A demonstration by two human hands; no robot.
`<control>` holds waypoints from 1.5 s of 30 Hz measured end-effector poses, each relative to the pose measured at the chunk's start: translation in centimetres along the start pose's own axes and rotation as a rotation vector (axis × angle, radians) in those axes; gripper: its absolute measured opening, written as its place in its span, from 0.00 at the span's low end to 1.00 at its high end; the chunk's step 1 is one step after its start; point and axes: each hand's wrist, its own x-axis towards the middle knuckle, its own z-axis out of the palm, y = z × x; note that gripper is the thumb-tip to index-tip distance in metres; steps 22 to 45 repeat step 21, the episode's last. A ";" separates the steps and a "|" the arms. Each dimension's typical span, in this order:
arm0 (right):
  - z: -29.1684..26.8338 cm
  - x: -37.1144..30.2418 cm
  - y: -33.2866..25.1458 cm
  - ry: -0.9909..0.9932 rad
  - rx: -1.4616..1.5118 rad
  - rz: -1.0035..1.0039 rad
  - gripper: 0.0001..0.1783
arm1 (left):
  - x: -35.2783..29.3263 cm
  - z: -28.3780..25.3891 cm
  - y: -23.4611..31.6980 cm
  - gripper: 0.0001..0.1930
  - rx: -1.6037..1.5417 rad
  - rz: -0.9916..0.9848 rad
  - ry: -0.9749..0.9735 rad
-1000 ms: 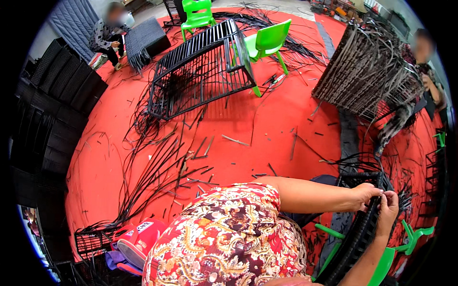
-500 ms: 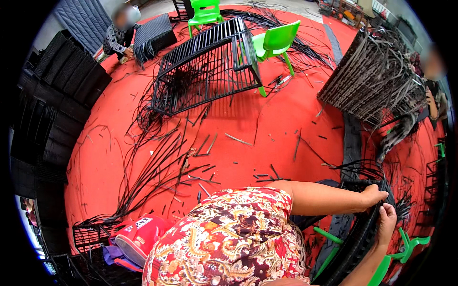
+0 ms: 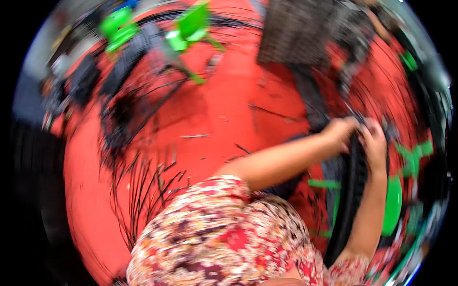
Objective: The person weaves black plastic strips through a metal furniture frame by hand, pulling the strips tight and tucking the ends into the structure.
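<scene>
My left hand [image 3: 340,134] and my right hand [image 3: 375,139] meet at the far end of a long black woven furniture piece [image 3: 347,209], which lies along my right side. Both hands are closed, fingers bent towards each other, and blurred by motion. A thin black strip [image 3: 350,109] runs out from between the fingertips; just how each finger grips it is smeared. The near end of the piece passes beside my right forearm, and a green plastic chair [image 3: 392,205] shows beyond that arm.
Loose black strips [image 3: 143,200] litter the red floor [image 3: 224,138]. A black slatted frame [image 3: 121,71] and a green chair [image 3: 191,28] stand far left. A large woven panel [image 3: 296,33] stands ahead, with a co-worker's arm [image 3: 378,25] beside it. Another person crouches far left.
The view has swung to the right and blurred, so the surroundings sit further left. Both hands stay together at the woven piece's far end, now higher in view.
</scene>
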 end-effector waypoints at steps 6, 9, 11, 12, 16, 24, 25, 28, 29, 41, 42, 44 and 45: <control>-0.3 0.0 0.0 0.055 0.316 0.142 0.09 | -0.2 -3.0 -0.2 0.17 -0.195 0.026 -0.071; -1.5 -0.2 1.0 0.043 0.491 0.211 0.07 | -0.6 -2.7 0.1 0.18 -0.189 0.042 -0.033; -1.4 -0.3 1.2 0.029 0.512 0.267 0.06 | -0.6 -3.0 -0.2 0.18 -0.220 0.051 -0.031; -1.0 -0.2 0.9 0.028 0.487 0.270 0.05 | -0.8 -2.9 -0.3 0.18 -0.228 0.065 -0.029; -0.2 -0.2 -0.1 -0.004 0.405 0.310 0.04 | -1.0 -2.5 -0.2 0.17 -0.250 0.107 -0.019; -1.3 1.1 0.6 -0.162 0.303 0.355 0.10 | -0.4 -2.9 -0.3 0.17 -0.256 0.129 -0.007; -1.3 1.1 0.6 -0.162 0.303 0.355 0.10 | -0.4 -2.9 -0.3 0.17 -0.256 0.129 -0.007; -1.3 1.1 0.6 -0.162 0.303 0.355 0.10 | -0.4 -2.9 -0.3 0.17 -0.256 0.129 -0.007; -1.3 1.1 0.6 -0.162 0.303 0.355 0.10 | -0.4 -2.9 -0.3 0.17 -0.256 0.129 -0.007; -1.3 1.1 0.6 -0.162 0.303 0.355 0.10 | -0.4 -2.9 -0.3 0.17 -0.256 0.129 -0.007; -1.3 1.1 0.6 -0.162 0.303 0.355 0.10 | -0.4 -2.9 -0.3 0.17 -0.256 0.129 -0.007; -1.3 1.1 0.6 -0.162 0.303 0.355 0.10 | -0.4 -2.9 -0.3 0.17 -0.256 0.129 -0.007; -1.3 1.1 0.6 -0.162 0.303 0.355 0.10 | -0.4 -2.9 -0.3 0.17 -0.256 0.129 -0.007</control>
